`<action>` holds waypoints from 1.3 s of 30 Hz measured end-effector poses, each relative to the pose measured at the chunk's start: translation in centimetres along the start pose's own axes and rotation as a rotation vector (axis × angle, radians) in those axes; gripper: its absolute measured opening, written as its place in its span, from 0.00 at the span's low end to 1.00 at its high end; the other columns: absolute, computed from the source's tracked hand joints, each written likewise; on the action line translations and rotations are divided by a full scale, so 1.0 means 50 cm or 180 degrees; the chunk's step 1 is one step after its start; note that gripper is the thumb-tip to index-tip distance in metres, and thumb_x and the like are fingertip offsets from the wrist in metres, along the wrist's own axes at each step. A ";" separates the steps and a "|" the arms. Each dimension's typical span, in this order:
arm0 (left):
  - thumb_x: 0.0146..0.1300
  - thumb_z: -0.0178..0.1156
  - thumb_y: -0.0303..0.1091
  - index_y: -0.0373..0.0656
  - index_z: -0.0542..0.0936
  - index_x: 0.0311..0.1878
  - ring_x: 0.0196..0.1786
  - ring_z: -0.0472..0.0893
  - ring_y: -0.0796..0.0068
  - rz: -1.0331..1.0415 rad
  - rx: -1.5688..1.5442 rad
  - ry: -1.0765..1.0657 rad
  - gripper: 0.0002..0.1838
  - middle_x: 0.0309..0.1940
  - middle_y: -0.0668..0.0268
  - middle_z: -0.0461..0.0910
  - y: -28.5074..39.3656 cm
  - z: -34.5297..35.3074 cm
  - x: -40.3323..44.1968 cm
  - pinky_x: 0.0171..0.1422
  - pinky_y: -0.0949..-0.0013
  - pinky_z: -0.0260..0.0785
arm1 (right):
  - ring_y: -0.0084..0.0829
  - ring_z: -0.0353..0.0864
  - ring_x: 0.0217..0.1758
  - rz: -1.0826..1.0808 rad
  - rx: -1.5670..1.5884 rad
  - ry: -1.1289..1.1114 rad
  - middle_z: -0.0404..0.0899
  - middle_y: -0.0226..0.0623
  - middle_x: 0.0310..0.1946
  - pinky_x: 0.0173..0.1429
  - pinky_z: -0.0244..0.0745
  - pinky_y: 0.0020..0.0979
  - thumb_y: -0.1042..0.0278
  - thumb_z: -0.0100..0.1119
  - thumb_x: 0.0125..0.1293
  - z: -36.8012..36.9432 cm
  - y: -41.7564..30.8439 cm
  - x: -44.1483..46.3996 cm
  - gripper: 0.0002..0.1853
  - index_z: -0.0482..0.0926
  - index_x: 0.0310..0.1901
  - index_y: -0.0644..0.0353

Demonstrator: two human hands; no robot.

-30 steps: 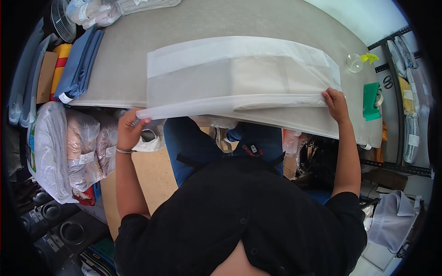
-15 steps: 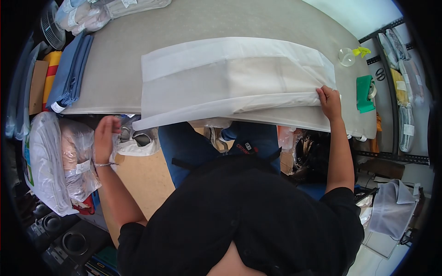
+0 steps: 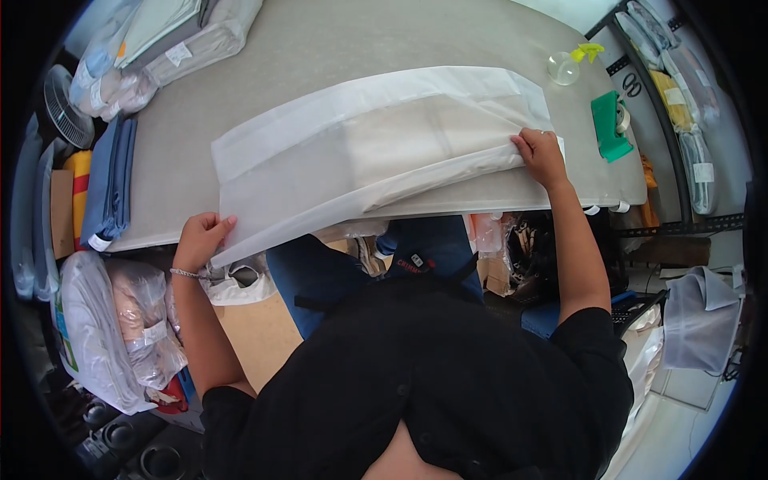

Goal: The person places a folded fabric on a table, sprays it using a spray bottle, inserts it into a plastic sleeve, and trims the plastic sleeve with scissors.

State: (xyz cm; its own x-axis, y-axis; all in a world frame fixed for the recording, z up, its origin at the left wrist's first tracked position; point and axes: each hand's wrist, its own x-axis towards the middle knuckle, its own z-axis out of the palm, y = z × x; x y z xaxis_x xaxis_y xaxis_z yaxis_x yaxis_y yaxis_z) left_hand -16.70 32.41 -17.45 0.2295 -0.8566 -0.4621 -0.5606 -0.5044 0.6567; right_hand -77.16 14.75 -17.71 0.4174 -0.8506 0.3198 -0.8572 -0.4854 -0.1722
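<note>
A long, translucent white plastic bag (image 3: pixel 280 180) stretches across the table, its near edge hanging slightly over the front. Something flat and cream-coloured (image 3: pixel 416 144), perhaps folded cloth, shows through its right half. At the bag's right end, my right hand (image 3: pixel 544 156) is closed, pinching the gathered plastic. My left hand (image 3: pixel 204 238) is at the left end by the table edge, thumb and fingers closed on the bag's lower left corner.
Folded blue cloth (image 3: pixel 110 180) stands on the left, near a small fan (image 3: pixel 68 106). Wrapped packages (image 3: pixel 208 48) lie at the back left. A spray bottle (image 3: pixel 565 68), scissors (image 3: pixel 631 84) and a green tape dispenser (image 3: pixel 610 132) are on the right. Packed bags (image 3: pixel 148 320) sit below left.
My left hand has come from beside the bag, where it was free, to take its left corner. My right hand keeps its hold. The camera view has shifted somewhat.
</note>
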 end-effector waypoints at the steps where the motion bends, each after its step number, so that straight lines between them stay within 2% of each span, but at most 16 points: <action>1: 0.67 0.64 0.45 0.40 0.75 0.24 0.23 0.69 0.86 0.0400 -0.0165 0.0157 0.21 0.19 0.75 0.72 -0.018 0.002 0.008 0.27 0.76 0.62 | 0.47 0.72 0.28 -0.0077 0.0027 0.0065 0.73 0.41 0.20 0.43 0.64 0.40 0.58 0.56 0.70 0.001 0.001 -0.001 0.17 0.71 0.25 0.59; 2: 0.68 0.63 0.42 0.41 0.75 0.25 0.23 0.67 0.87 0.0798 -0.0336 0.0308 0.19 0.19 0.77 0.70 -0.026 0.000 0.008 0.26 0.76 0.59 | 0.47 0.72 0.28 -0.0047 0.0033 0.0078 0.73 0.41 0.20 0.43 0.64 0.40 0.58 0.56 0.70 -0.001 0.001 -0.001 0.17 0.71 0.25 0.59; 4: 0.69 0.62 0.39 0.43 0.73 0.26 0.22 0.63 0.88 0.0914 -0.0496 0.0321 0.17 0.18 0.78 0.68 -0.041 -0.012 0.000 0.25 0.75 0.55 | 0.49 0.71 0.26 -0.0006 0.0250 -0.0009 0.74 0.41 0.19 0.41 0.64 0.41 0.58 0.57 0.70 -0.002 -0.001 -0.001 0.18 0.71 0.24 0.59; 8: 0.68 0.63 0.40 0.42 0.75 0.26 0.23 0.63 0.90 0.0640 -0.0461 0.0526 0.17 0.17 0.80 0.66 -0.108 -0.049 0.020 0.26 0.77 0.54 | 0.50 0.71 0.25 -0.0100 0.0388 0.0145 0.75 0.42 0.19 0.40 0.64 0.41 0.58 0.57 0.69 0.014 -0.043 -0.005 0.18 0.72 0.24 0.59; 10: 0.69 0.62 0.42 0.39 0.78 0.33 0.25 0.71 0.84 0.0233 0.0149 0.0455 0.15 0.21 0.72 0.75 -0.123 -0.078 0.026 0.29 0.76 0.62 | 0.50 0.70 0.25 -0.0066 0.0362 0.0135 0.76 0.42 0.20 0.39 0.64 0.41 0.58 0.58 0.69 0.014 -0.061 -0.005 0.17 0.72 0.24 0.58; 11: 0.69 0.62 0.42 0.39 0.78 0.33 0.25 0.71 0.84 0.0228 0.0166 0.0464 0.15 0.21 0.72 0.75 -0.125 -0.094 0.017 0.29 0.76 0.62 | 0.50 0.70 0.25 -0.0064 0.0380 0.0141 0.76 0.42 0.20 0.39 0.64 0.41 0.58 0.58 0.69 0.015 -0.062 -0.005 0.17 0.72 0.24 0.58; 13: 0.70 0.61 0.43 0.38 0.80 0.42 0.34 0.80 0.74 0.0490 0.1822 0.2639 0.15 0.32 0.62 0.82 -0.099 -0.139 -0.018 0.38 0.71 0.71 | 0.49 0.70 0.24 -0.0112 0.0433 0.0218 0.75 0.42 0.19 0.38 0.64 0.40 0.58 0.58 0.69 0.017 -0.061 -0.004 0.17 0.72 0.24 0.58; 15: 0.69 0.60 0.39 0.39 0.79 0.47 0.43 0.84 0.67 0.0581 0.1234 0.2796 0.13 0.43 0.58 0.84 0.054 -0.118 -0.077 0.48 0.66 0.74 | 0.49 0.70 0.24 -0.0097 0.0443 0.0237 0.74 0.41 0.19 0.38 0.64 0.40 0.58 0.58 0.69 0.013 -0.065 -0.003 0.18 0.72 0.24 0.58; 17: 0.68 0.61 0.34 0.40 0.80 0.47 0.42 0.84 0.68 0.1751 0.0988 0.2579 0.09 0.41 0.61 0.84 0.218 0.013 -0.109 0.48 0.66 0.74 | 0.49 0.69 0.24 -0.0131 0.0455 0.0240 0.73 0.41 0.18 0.39 0.64 0.40 0.58 0.58 0.69 0.016 -0.066 -0.003 0.18 0.71 0.24 0.58; 18: 0.66 0.62 0.30 0.41 0.80 0.46 0.42 0.84 0.70 0.2238 0.0904 0.2210 0.08 0.39 0.63 0.83 0.271 0.085 -0.099 0.48 0.67 0.74 | 0.49 0.69 0.24 -0.0098 0.0439 0.0241 0.73 0.41 0.18 0.38 0.64 0.40 0.58 0.58 0.69 0.017 -0.065 -0.003 0.18 0.71 0.24 0.58; 19: 0.63 0.64 0.30 0.43 0.81 0.45 0.41 0.83 0.68 0.2584 0.0738 0.1716 0.08 0.39 0.63 0.83 0.318 0.158 -0.097 0.48 0.66 0.74 | 0.49 0.69 0.24 -0.0068 0.0421 0.0245 0.72 0.41 0.17 0.38 0.64 0.40 0.58 0.58 0.69 0.017 -0.066 -0.002 0.18 0.71 0.24 0.58; 21: 0.63 0.64 0.38 0.43 0.80 0.41 0.40 0.81 0.63 0.2846 0.1043 0.1196 0.10 0.37 0.61 0.81 0.370 0.266 -0.072 0.46 0.64 0.74 | 0.49 0.69 0.24 -0.0064 0.0465 0.0252 0.72 0.41 0.17 0.38 0.64 0.41 0.58 0.58 0.69 0.015 -0.070 -0.002 0.18 0.71 0.24 0.58; 23: 0.63 0.64 0.46 0.43 0.78 0.36 0.38 0.80 0.59 0.3117 0.1446 0.1168 0.15 0.33 0.62 0.79 0.397 0.327 -0.039 0.43 0.60 0.72 | 0.49 0.69 0.24 -0.0045 0.0492 0.0260 0.72 0.41 0.17 0.38 0.64 0.41 0.58 0.58 0.69 0.014 -0.070 -0.002 0.18 0.71 0.24 0.58; 27: 0.64 0.62 0.50 0.44 0.75 0.33 0.36 0.79 0.58 0.3063 0.1719 0.0888 0.18 0.30 0.64 0.77 0.411 0.366 0.003 0.40 0.58 0.69 | 0.50 0.69 0.23 -0.0089 0.0541 0.0298 0.71 0.42 0.17 0.38 0.64 0.41 0.58 0.58 0.68 0.015 -0.067 -0.001 0.18 0.71 0.24 0.58; 30: 0.65 0.61 0.50 0.44 0.75 0.32 0.35 0.79 0.58 0.3297 0.1830 0.0744 0.18 0.29 0.63 0.76 0.410 0.364 0.031 0.40 0.58 0.70 | 0.50 0.69 0.23 -0.0109 0.0523 0.0306 0.72 0.42 0.17 0.38 0.65 0.42 0.58 0.59 0.68 0.014 -0.063 0.000 0.18 0.71 0.24 0.58; 39: 0.66 0.62 0.44 0.41 0.76 0.33 0.30 0.77 0.54 0.2933 0.1141 0.0043 0.15 0.25 0.56 0.77 0.407 0.355 0.077 0.35 0.58 0.68 | 0.49 0.67 0.21 -0.0207 0.0704 0.0317 0.70 0.42 0.16 0.37 0.63 0.39 0.59 0.59 0.68 0.004 -0.057 0.007 0.18 0.71 0.24 0.59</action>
State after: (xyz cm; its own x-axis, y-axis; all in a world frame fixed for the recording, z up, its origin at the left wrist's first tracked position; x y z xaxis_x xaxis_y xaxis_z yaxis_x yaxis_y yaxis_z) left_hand -41.34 20.76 -16.43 -0.4099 -0.9002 0.1473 -0.7319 0.4210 0.5359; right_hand -74.53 15.81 -17.28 0.4282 -0.7974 0.4252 -0.7382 -0.5801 -0.3445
